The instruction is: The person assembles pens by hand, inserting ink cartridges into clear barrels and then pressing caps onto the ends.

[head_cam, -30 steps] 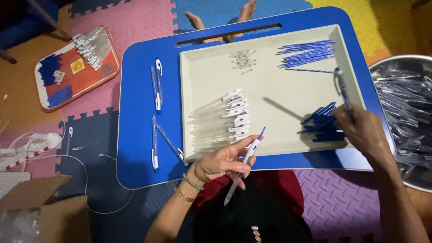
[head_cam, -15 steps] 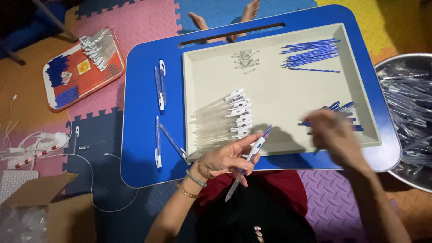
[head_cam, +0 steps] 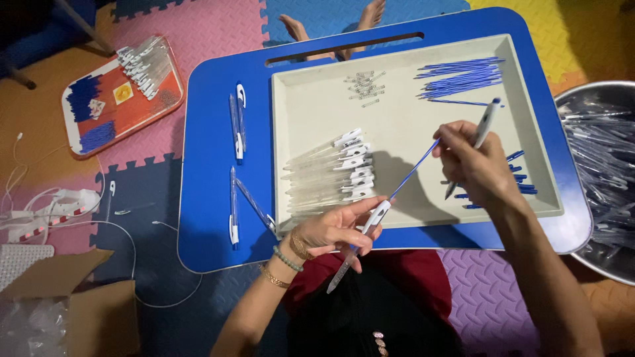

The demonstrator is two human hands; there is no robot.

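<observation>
My left hand (head_cam: 334, 231) grips a clear pen barrel with a white clip (head_cam: 360, 241), tip pointing down toward my lap. My right hand (head_cam: 473, 165) holds a thin blue refill (head_cam: 413, 170) whose lower end meets the barrel's top, and it also clasps a second white-and-blue pen (head_cam: 477, 135). Both hands hover over the near edge of a cream tray (head_cam: 397, 125) on a blue lap table (head_cam: 211, 145). A stack of clear barrels with white clips (head_cam: 331, 175) lies in the tray just left of my hands.
Blue refills (head_cam: 463, 76) and small springs (head_cam: 362, 84) lie at the tray's far side, blue tips (head_cam: 522, 182) beside my right hand. Several finished pens (head_cam: 238, 129) rest on the table's left. A metal bowl of barrels (head_cam: 605, 172) sits right, a red tray (head_cam: 122, 92) far left.
My right hand rose from the blue tips at the tray's right, moved left, and now brings a blue refill to the barrel held by my left hand.
</observation>
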